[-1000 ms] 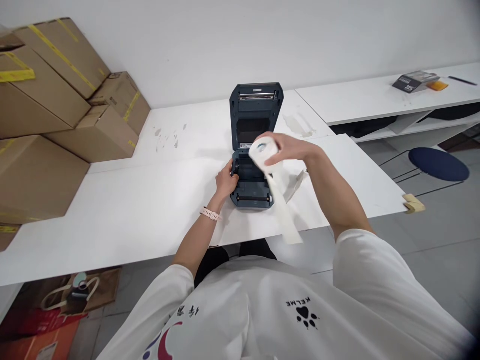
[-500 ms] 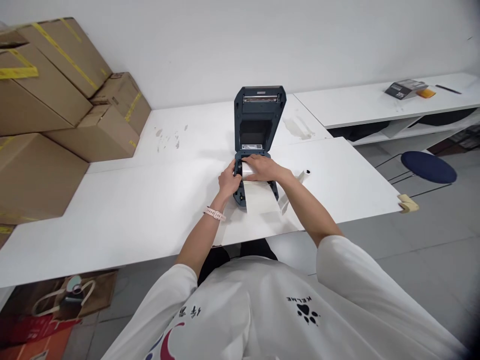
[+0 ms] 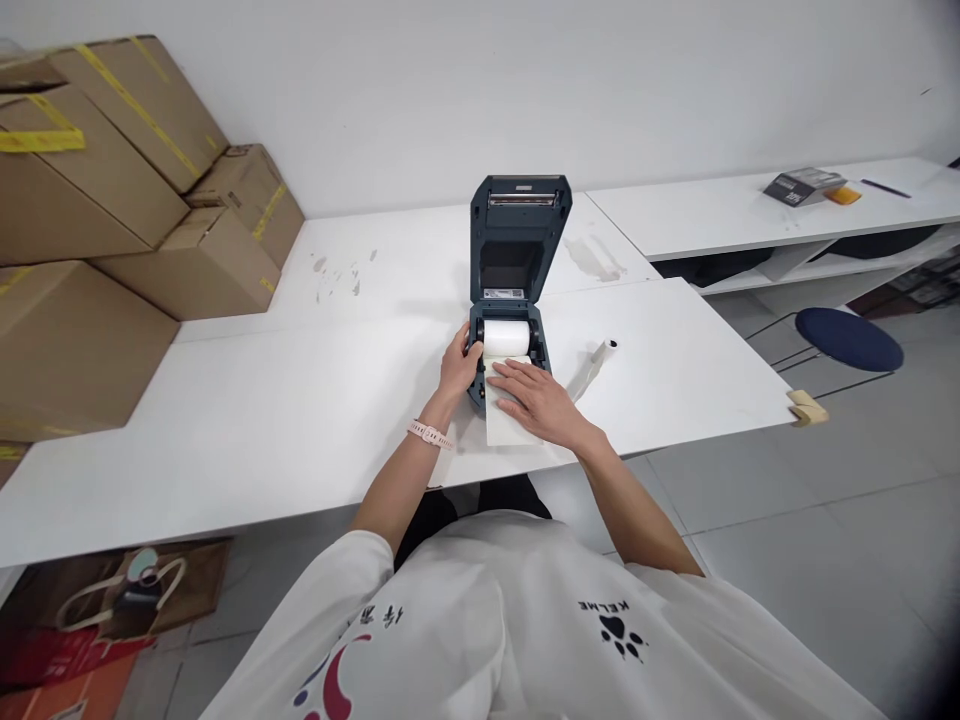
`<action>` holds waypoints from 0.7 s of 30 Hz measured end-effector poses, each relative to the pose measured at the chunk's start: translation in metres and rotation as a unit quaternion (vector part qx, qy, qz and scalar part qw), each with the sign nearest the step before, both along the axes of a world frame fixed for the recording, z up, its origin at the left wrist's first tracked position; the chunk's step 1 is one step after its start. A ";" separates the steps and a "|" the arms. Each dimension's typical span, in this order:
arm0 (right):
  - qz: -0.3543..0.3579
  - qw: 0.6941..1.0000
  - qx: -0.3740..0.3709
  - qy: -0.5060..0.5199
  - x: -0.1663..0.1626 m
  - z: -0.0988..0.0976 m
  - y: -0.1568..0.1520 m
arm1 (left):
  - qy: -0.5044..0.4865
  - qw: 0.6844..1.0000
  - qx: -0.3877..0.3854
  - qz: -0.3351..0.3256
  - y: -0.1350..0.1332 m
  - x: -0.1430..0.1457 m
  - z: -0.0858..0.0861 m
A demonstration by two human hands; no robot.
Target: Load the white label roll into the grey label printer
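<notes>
The right hand (image 3: 544,405) lies spread and palm down, fingers nearly straight, pressing on a paper strip (image 3: 508,428) without grasping it; its forearm slants in from the lower right. The left hand (image 3: 459,365) is half curled at the left wall of the printer (image 3: 517,270), thumb bent over the edge (whether it grips firmly, I cannot tell). A pale band (image 3: 430,434) with small holes circles that wrist.

The printer, dark blue-grey with clipped corners, stands on the smooth white bench (image 3: 337,380), lid raised. In its well sits a white paper roll (image 3: 506,336), a plain cylinder, its flat strip running forward over the front edge. Just right lies a narrow tube (image 3: 600,358) trailing crumpled, translucent-looking material.
</notes>
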State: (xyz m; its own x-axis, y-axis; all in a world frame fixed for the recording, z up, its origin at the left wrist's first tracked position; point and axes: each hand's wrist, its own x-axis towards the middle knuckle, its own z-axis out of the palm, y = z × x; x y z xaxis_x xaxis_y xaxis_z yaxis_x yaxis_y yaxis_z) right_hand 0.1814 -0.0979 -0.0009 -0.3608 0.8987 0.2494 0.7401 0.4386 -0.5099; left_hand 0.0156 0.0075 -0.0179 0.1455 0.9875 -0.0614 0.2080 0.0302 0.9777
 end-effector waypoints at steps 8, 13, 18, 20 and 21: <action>0.000 0.985 -0.063 0.160 0.019 0.019 0.004 | -0.054 0.997 -0.056 -0.030 -0.044 -0.004 0.004; -0.199 0.924 0.095 0.311 0.057 0.068 0.091 | -0.061 0.995 -0.067 -0.044 -0.043 -0.007 0.002; -0.156 0.934 0.047 0.318 0.074 0.098 0.193 | -0.075 0.994 -0.061 -0.047 -0.042 -0.007 0.006; -0.128 0.946 0.024 0.296 0.076 0.102 0.206 | -0.076 0.994 -0.055 -0.053 -0.043 -0.006 0.007; -0.098 0.959 0.013 0.267 0.076 0.103 0.205 | -0.076 0.994 -0.054 -0.055 -0.044 -0.006 0.007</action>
